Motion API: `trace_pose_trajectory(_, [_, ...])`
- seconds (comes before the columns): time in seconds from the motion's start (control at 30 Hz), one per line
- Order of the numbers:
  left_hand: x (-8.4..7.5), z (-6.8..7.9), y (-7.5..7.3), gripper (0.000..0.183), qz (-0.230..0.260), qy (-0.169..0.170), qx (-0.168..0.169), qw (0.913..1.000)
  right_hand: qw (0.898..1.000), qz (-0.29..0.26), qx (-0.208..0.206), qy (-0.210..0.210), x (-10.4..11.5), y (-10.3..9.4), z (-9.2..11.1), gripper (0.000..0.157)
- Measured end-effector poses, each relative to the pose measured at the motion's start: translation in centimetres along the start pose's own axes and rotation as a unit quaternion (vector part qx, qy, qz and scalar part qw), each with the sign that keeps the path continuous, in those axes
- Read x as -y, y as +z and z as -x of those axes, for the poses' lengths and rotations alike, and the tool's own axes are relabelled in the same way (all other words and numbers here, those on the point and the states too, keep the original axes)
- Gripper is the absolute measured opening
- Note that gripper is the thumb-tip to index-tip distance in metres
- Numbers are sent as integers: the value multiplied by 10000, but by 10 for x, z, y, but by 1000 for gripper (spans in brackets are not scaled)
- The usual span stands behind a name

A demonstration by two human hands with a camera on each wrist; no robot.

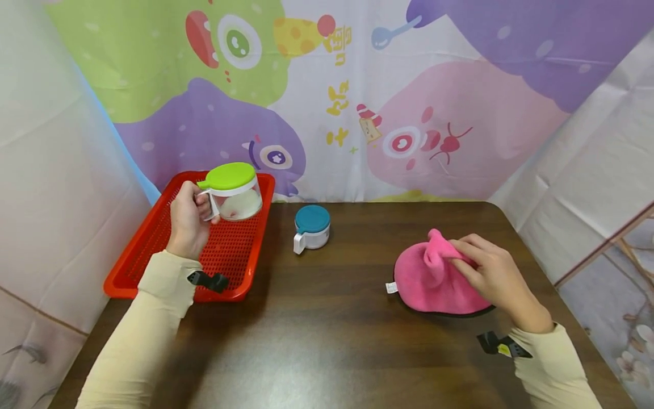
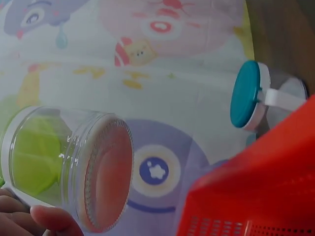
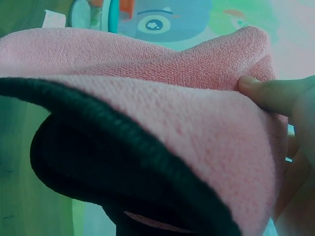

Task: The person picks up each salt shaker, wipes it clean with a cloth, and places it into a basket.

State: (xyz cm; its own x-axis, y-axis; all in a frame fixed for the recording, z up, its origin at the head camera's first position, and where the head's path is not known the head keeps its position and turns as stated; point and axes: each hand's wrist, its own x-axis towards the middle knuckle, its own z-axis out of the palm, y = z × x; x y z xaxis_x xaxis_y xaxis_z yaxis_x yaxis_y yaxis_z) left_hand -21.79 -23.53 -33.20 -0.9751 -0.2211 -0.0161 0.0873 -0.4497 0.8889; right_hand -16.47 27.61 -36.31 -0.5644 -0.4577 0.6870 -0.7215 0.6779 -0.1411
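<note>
Up on the left, the glass jar (image 1: 237,203) with a lime-green lid (image 1: 230,176) is hanging in the air above the red plastic basket (image 1: 254,250), and the left hand (image 1: 189,218) is gripping it, fingers curling round the white handle (image 1: 210,205). The jar is tilting a little, and its ribbed glass base is showing in the left wrist view. Over to the right, the pink terry cloth (image 1: 414,278) is lying on the table, a fold of it standing up where the right hand (image 1: 493,272) is pinching it between thumb and fingers. Black edging is running round the cloth, and a white tag (image 1: 391,288) is poking out at its left side. Between the two hands, nearer the basket, a smaller jar (image 1: 315,237) is standing upright under a teal lid (image 1: 312,219), its handle pointing toward the person. All this is sitting on a dark wooden table (image 1: 317,335), while a cartoon-printed curtain (image 1: 327,165) is hanging behind.
</note>
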Motion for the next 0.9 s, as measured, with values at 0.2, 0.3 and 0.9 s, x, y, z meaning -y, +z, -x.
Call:
trace_pose_trajectory(0.2, [-2,-11,-13,34,4,-37,-126,9999,9999,-25,62,79,1,-1,1,45])
trace_pose_trajectory(0.3, [-4,-18,-17,34,61,-58,-256,9996,9999,-41,73,87,1,-1,1,42])
trace_pose_trajectory(0.9, [5,-53,-48,34,-17,-18,-1093,9940,9998,-159,48,60,1,0,0,39])
